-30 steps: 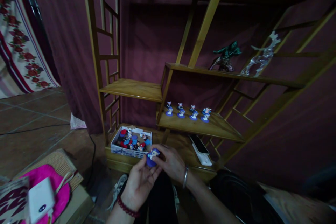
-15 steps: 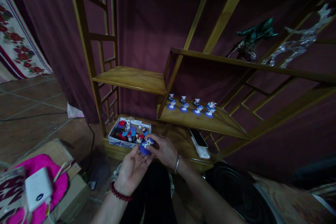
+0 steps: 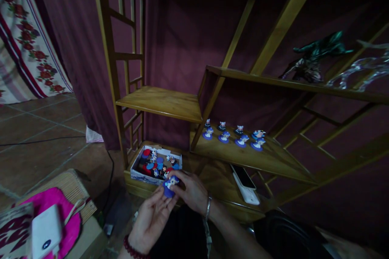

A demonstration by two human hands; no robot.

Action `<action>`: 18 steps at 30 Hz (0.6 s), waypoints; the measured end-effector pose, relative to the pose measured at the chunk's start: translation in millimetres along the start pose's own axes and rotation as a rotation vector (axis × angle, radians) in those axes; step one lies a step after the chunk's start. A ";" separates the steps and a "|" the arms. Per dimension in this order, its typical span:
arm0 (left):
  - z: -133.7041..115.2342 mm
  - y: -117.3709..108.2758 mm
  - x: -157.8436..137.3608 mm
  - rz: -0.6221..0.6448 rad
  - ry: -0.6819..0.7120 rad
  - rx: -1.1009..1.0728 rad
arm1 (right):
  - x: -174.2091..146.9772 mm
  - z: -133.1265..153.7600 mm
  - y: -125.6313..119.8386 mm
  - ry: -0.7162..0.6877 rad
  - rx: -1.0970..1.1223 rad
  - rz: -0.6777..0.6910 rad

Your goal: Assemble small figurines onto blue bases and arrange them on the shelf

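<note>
A small figurine (image 3: 170,184) with purple hair, a white body and a round purple base is held between my hands, just in front of the open box. My right hand (image 3: 193,192) pinches its upper part between thumb and fingers. Palm up, my left hand (image 3: 151,219) has its thumb and fingertips against the base from the left and below. In the shallow cardboard box (image 3: 138,175) lie several more figurines and red and blue round bases in a jumble. Similar purple-haired figurines (image 3: 242,141) stand upright in a row on the shelf (image 3: 219,154), with smaller figurines (image 3: 222,126) behind them.
A wooden rack surrounds the shelf, with a higher left board (image 3: 161,103). On its bottom level lies a phone (image 3: 244,177) over a white object (image 3: 249,195). Dark and glass animal statues (image 3: 313,58) stand upper right. A white power bank (image 3: 46,230) rests on pink cloth at left.
The view has shifted, so the rack appears lower and further right. The figurine stays between both hands and is tilted a little more upright.
</note>
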State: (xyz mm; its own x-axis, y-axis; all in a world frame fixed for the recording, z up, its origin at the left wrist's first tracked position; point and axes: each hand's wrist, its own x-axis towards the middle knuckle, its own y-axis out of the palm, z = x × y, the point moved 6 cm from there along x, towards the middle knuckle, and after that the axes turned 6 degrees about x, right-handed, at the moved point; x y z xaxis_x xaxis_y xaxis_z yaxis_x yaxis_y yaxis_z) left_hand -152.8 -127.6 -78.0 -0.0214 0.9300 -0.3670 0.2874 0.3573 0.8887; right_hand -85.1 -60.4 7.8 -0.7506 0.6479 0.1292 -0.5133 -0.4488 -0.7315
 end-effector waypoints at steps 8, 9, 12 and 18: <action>3.5 6.7 0.7 0.104 0.027 0.051 | -1.0 2.6 -9.0 -0.039 0.069 0.010; 4.0 7.7 0.7 0.112 0.030 0.054 | -1.5 2.8 -9.8 -0.042 0.071 0.009; 5.9 8.5 1.4 0.108 0.036 0.048 | -2.8 3.6 -11.4 -0.054 0.074 0.001; 9.3 8.5 1.0 0.068 0.022 0.040 | -5.5 5.9 -11.3 -0.081 0.047 -0.002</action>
State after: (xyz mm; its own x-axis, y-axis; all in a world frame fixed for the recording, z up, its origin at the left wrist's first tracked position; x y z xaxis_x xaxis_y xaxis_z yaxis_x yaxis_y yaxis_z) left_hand -141.6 -124.5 -73.4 -0.0209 0.9539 -0.2995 0.3266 0.2897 0.8997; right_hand -77.6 -62.5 19.3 -0.7796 0.5981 0.1859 -0.5327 -0.4769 -0.6991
